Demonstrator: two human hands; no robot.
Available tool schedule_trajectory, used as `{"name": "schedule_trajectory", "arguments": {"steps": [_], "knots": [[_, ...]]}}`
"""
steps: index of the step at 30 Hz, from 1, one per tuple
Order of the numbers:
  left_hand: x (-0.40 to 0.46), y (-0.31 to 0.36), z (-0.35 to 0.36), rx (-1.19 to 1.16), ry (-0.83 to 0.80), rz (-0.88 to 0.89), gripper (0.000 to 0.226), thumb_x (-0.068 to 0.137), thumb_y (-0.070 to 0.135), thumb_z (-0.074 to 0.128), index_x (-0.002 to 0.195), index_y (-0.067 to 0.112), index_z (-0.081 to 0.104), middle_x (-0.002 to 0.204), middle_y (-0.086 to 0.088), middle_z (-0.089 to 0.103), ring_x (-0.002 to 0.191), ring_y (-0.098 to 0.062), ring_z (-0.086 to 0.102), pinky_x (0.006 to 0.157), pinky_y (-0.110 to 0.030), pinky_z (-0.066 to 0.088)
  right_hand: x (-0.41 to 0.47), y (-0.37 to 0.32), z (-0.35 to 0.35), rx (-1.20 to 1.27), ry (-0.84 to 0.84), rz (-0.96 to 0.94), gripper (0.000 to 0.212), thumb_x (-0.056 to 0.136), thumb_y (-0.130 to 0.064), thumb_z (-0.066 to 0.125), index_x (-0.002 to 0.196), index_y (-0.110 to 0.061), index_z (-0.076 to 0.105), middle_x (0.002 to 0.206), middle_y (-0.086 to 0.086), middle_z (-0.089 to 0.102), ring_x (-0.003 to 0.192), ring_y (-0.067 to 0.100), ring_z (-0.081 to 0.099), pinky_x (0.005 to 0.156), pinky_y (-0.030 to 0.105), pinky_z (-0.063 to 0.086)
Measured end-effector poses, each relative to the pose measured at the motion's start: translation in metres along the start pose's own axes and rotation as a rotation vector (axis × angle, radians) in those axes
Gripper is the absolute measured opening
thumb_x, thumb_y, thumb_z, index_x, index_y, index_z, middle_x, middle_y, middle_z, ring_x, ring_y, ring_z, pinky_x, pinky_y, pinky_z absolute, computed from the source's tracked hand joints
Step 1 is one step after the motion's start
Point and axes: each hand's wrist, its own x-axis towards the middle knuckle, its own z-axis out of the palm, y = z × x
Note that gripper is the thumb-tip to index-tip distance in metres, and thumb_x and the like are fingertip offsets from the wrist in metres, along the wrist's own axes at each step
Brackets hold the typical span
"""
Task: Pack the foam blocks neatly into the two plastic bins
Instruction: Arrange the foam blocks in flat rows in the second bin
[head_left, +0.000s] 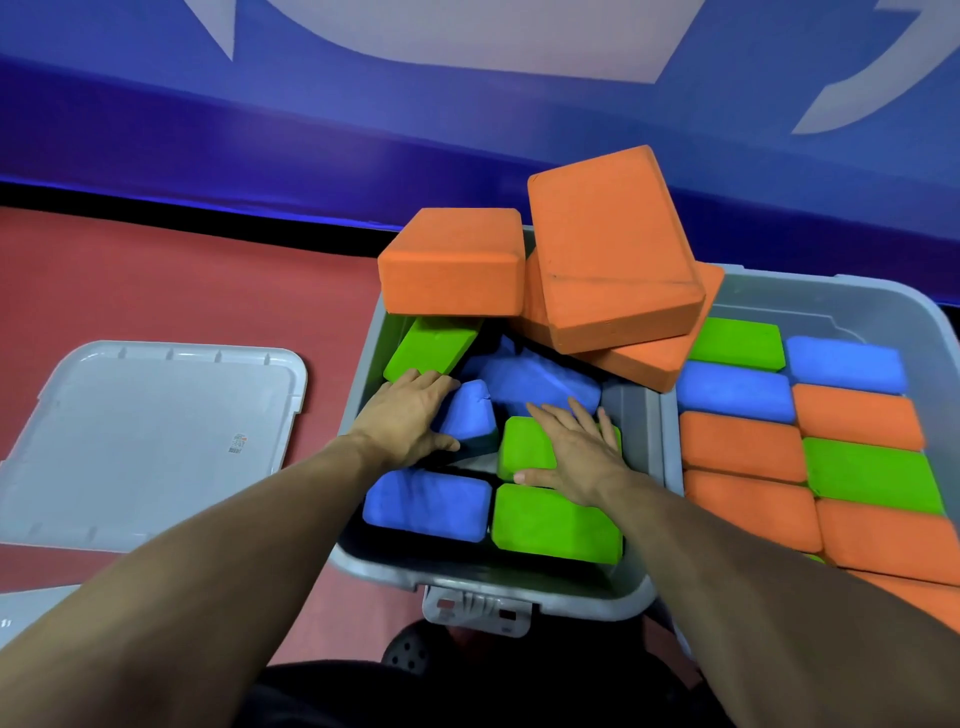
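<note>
Your left hand (402, 415) grips a tilted blue block (467, 415) in the middle bin (488, 582). Your right hand (574, 452) lies flat, fingers straight, on a green block (524, 447). The 3 orange blocks (613, 260) leaning on the back rim could slide down if you bump them.

You are looking down at a red floor (182, 280). A grey plastic lid (150, 441) is lying flat on it at your left, with a small sticker (237, 443) showing near its right edge. A blue wall panel (311, 130) with pale shapes is running along the floor's far edge. A dark perforated shoe (408, 649) is showing at the floor's near edge.
</note>
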Motion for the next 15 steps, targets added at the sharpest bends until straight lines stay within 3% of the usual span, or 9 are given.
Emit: {"name": "schedule_trajectory", "arguments": {"steps": [3, 5, 9, 15], "knots": [[0.001, 0.0, 0.002, 0.006, -0.003, 0.002, 0.089, 0.081, 0.055, 0.074, 0.153, 0.023, 0.032, 0.137, 0.003, 0.049, 0.119, -0.024, 0.043, 0.096, -0.04, 0.041, 0.001, 0.001, -0.005, -0.024, 0.039, -0.067, 0.089, 0.087, -0.067, 0.061, 0.159, -0.039, 0.018, 0.155, -0.008, 0.034, 0.145, 0.022, 0.024, 0.121, 0.039, 0.009], [0.003, -0.002, 0.002, 0.003, -0.017, -0.007, 0.092, 0.081, 0.055, 0.074, 0.156, 0.026, 0.029, 0.137, 0.002, 0.047, 0.119, -0.025, 0.042, 0.096, -0.042, 0.042, -0.001, 0.001, -0.008, -0.048, 0.04, -0.085, 0.084, 0.089, -0.065, 0.06, 0.159, -0.037, 0.021, 0.147, -0.007, 0.04, 0.135, 0.023, 0.032, 0.115, 0.035, 0.018], [0.004, -0.005, 0.003, 0.0, -0.033, -0.011, 0.091, 0.083, 0.054, 0.072, 0.157, 0.029, 0.026, 0.14, 0.004, 0.044, 0.12, -0.024, 0.041, 0.096, -0.042, 0.041, -0.002, -0.003, -0.013, -0.111, 0.033, -0.102, 0.081, 0.091, -0.065, 0.057, 0.158, -0.034, 0.024, 0.14, -0.004, 0.042, 0.128, 0.022, 0.035, 0.109, 0.037, 0.024], [0.007, -0.002, 0.005, 0.038, -0.099, 0.053, 0.092, 0.08, 0.048, 0.078, 0.156, 0.031, 0.03, 0.142, 0.007, 0.043, 0.122, -0.023, 0.041, 0.099, -0.042, 0.041, 0.001, -0.018, -0.024, -0.182, 0.086, -0.105, 0.079, 0.093, -0.066, 0.051, 0.158, -0.03, 0.022, 0.146, 0.003, 0.038, 0.135, 0.027, 0.03, 0.111, 0.046, 0.025]]}}
